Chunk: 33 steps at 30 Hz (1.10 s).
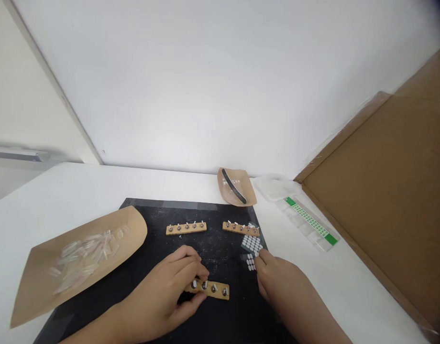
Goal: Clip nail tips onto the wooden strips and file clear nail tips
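Head view: at bottom centre, the left hand has its grip closed on the left end of the near bar, thumb below and fingers above. The right hand is bent over white tabs at lower right; whether its grip pinches one cannot be told. Steadying the bar by its edges, clear of the studs, would suit this step; each tab is probably best lifted by its rim and set squarely, with light pressure so nothing tips. Two more bars, the left one and the right one, lie farther up the black mat. At left, the big tray holds a loose heap of clear pieces. The small tray, right of centre, carries a curved file over small pale bits. Beyond the mat, the clear sleeve lies on the table.
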{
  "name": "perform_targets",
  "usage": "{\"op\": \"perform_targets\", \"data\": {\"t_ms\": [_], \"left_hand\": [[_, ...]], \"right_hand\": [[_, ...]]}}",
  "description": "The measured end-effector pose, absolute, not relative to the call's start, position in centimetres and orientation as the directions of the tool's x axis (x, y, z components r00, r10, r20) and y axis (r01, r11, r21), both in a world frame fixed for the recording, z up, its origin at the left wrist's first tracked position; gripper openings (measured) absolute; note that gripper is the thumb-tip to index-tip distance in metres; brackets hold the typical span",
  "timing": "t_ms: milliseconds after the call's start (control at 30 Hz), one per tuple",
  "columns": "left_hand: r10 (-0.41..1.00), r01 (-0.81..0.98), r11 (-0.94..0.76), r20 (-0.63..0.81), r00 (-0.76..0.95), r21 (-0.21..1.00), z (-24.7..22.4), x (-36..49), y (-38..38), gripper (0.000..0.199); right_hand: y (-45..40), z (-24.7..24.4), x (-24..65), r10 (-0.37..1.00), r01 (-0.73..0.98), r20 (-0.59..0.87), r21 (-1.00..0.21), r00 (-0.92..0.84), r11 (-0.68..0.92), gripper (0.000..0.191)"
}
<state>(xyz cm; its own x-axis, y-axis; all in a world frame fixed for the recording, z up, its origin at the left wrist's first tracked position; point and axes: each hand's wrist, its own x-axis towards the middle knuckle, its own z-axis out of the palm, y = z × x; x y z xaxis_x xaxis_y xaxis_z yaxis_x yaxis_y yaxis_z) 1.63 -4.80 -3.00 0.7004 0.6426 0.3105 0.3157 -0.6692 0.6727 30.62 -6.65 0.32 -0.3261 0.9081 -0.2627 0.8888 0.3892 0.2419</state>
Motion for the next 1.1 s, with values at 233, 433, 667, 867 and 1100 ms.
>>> {"op": "perform_targets", "data": {"t_ms": [233, 433, 667, 867, 1100], "left_hand": [[0.686, 0.3, -0.614, 0.305, 0.661, 0.73, -3.7, 1.7, -4.9, 0.025], [0.705, 0.309, -0.58, 0.275, 0.654, 0.753, -3.7, 1.8, -5.0, 0.026], [0.719, 0.326, -0.557, 0.246, 0.651, 0.764, -3.5, 1.8, -4.9, 0.024], [0.697, 0.343, -0.568, 0.215, 0.684, 0.748, -3.3, 1.5, -5.0, 0.026], [0.701, 0.353, -0.566, 0.21, 0.682, 0.745, -3.4, 1.5, -4.8, 0.027]], "right_hand": [[-6.3, 0.7, 30.7, 0.922, 0.908, -0.221, 0.205, -0.319, 0.364, 0.025], [-6.2, 0.1, 31.5, 0.933, 0.921, -0.133, 0.163, -0.336, 0.355, 0.019], [-6.0, -0.1, 32.0, 0.946, 0.942, -0.034, 0.087, -0.322, 0.324, 0.018], [-6.0, 0.8, 32.0, 0.956, 0.956, -0.046, 0.022, -0.29, 0.291, 0.019], [-5.9, 1.3, 32.3, 0.957, 0.96, -0.085, -0.062, -0.277, 0.273, 0.019]]}}
